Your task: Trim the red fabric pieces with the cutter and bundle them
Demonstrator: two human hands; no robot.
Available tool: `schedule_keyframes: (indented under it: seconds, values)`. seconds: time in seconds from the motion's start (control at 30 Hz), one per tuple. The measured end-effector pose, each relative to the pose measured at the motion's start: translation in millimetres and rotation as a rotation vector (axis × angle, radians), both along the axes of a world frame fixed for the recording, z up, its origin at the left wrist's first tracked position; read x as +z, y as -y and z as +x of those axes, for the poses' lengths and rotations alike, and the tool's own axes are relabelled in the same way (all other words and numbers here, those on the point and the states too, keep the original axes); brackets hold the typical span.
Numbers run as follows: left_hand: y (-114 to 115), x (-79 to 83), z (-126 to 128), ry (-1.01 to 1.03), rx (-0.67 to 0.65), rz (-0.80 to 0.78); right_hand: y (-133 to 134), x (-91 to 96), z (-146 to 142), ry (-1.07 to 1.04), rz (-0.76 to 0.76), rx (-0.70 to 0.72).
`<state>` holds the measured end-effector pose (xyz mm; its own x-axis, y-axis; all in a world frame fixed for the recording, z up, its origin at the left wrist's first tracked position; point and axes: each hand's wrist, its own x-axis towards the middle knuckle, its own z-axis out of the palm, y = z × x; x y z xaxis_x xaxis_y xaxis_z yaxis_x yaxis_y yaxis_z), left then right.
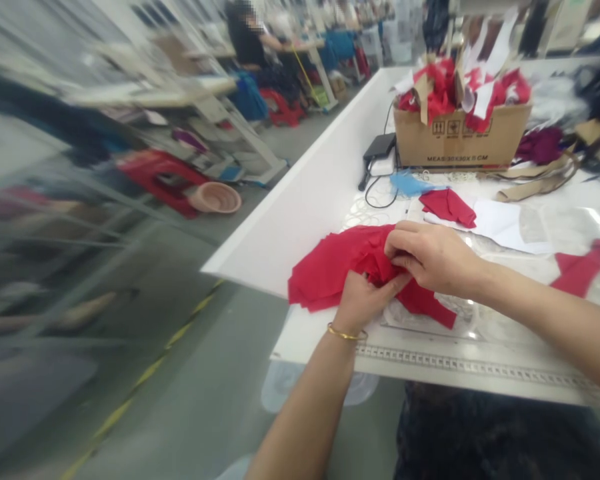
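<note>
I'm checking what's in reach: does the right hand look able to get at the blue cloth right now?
Probably yes: the blue cloth lies beyond the right hand, mostly uncovered, with a red scrap at its near edge. The hand would likely need to release the red bundle first.

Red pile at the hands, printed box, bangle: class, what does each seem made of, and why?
Red pile: probably matte fabric; it folds softly.
Printed box: dull brown cardboard, judging by stiff, straight sides.
Bangle: likely metal, from its golden gleam.
</note>
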<state>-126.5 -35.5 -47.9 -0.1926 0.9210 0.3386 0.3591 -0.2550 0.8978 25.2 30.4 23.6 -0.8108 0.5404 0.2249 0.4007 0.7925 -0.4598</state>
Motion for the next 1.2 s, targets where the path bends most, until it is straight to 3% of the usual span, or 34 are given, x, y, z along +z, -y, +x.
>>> schedule_keyframes:
  seconds: [0.2, 0.4, 0.57, 0.8, 1.0, 1.2]
  values:
    - [-5.8, 0.7, 2.0, 0.128, 0.126, 0.06, -3.1, -14.0, 15.9, -0.167, 0.005, 0.043]
    - [-4.1, 5.2, 5.0, 0.212, 0.177, 0.011, 4.4, -29.0, 47.4, 0.332, -0.22, 0.044]
    - [-5.0, 3.2, 4.4, 0.207, 0.17, 0.003, 6.7, -36.6, 53.6, 0.3, -0.209, 0.008]
    - [-6.2, 0.8, 2.4, 0.217, 0.2, 0.031, -6.1, -17.1, 38.3, -0.016, -0.099, -0.035]
    - [-6.6, 0.3, 2.4, 0.298, 0.157, 0.023, -7.0, 3.0, 14.1, 0.032, -0.05, -0.056]
    - [-6.2, -1.0, -0.2, 0.336, 0.191, -0.004, -9.2, 11.4, -10.3, 0.098, -0.017, -0.099]
